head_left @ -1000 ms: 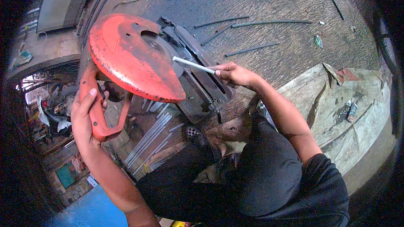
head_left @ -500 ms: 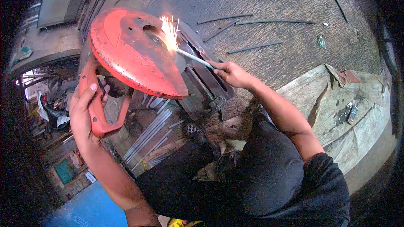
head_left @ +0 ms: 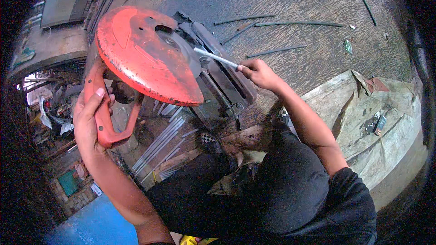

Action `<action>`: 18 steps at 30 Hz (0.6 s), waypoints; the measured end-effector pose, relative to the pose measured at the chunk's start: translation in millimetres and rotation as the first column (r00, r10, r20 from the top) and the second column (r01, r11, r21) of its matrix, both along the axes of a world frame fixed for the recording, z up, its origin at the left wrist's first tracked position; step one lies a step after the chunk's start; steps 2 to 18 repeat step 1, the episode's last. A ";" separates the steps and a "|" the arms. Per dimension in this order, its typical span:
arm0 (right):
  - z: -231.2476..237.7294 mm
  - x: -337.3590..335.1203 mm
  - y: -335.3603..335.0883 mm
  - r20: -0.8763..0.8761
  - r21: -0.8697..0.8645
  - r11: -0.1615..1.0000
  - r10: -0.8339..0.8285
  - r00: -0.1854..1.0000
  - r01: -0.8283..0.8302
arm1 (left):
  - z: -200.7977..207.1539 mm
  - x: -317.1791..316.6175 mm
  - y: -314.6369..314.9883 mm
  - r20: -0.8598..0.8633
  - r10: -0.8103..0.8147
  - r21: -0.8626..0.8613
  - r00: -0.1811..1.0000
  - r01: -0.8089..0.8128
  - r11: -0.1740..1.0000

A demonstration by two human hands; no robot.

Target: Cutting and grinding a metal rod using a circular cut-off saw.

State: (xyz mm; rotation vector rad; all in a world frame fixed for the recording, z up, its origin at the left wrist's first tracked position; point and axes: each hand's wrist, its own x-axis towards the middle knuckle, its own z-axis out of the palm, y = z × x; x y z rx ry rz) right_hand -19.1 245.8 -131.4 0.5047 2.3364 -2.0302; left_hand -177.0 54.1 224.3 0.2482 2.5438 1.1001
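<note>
My left hand (head_left: pixel 86 120) is wrapped round the red D-shaped handle (head_left: pixel 105 124) of a chop saw, whose scuffed red blade guard (head_left: pixel 150 66) spreads out ahead of it. Part of the grey cutting disc (head_left: pixel 192 61) shows past the guard's right edge. Between thumb and fingers, my right hand (head_left: pixel 260 73) holds a thin grey metal rod (head_left: pixel 217 58). The rod's far end lies beside the disc, over the dark saw base (head_left: pixel 222 84); whether they touch I cannot tell. No sparks show.
Several cut grey rods (head_left: pixel 163 143) lie on the ground below the saw. Long dark rods (head_left: pixel 297 23) are scattered on the rough floor beyond. A dirty tarp (head_left: pixel 386 127) spreads at the right; a blue surface (head_left: pixel 93 224) is at lower left, with clutter above it.
The bright sparks at the disc have gone. My right hand has shifted slightly right with the rod, whose whole end now shows. My left hand stays on the handle.
</note>
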 end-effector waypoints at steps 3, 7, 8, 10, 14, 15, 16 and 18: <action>-2.9 0.7 1.6 -0.004 0.029 1.000 0.002 1.000 -0.002 | 0.3 0.3 -1.4 -0.009 0.017 -0.006 1.000 -0.017 1.000; -2.9 0.7 1.6 -0.004 0.029 1.000 0.002 1.000 -0.002 | 0.3 0.3 -1.4 -0.009 0.017 -0.006 1.000 -0.017 1.000; -2.9 0.7 1.6 -0.004 0.029 1.000 0.002 1.000 -0.002 | 0.3 0.3 -1.4 -0.009 0.017 -0.006 1.000 -0.017 1.000; -2.9 0.7 1.6 -0.004 0.029 1.000 0.002 1.000 -0.002 | 0.3 0.3 -1.4 -0.009 0.017 -0.006 1.000 -0.017 1.000; -2.9 0.7 1.6 -0.004 0.029 1.000 0.002 1.000 -0.002 | 0.3 0.3 -1.4 -0.009 0.017 -0.006 1.000 -0.017 1.000; -2.9 0.7 1.6 -0.004 0.029 1.000 0.002 1.000 -0.002 | 0.3 0.3 -1.4 -0.009 0.017 -0.006 1.000 -0.017 1.000; -2.9 0.7 1.6 -0.004 0.029 1.000 0.002 1.000 -0.002 | 0.3 0.3 -1.4 -0.009 0.017 -0.006 1.000 -0.017 1.000; -2.9 0.7 1.6 -0.004 0.029 1.000 0.002 1.000 -0.002 | 0.3 0.3 -1.4 -0.009 0.017 -0.006 1.000 -0.017 1.000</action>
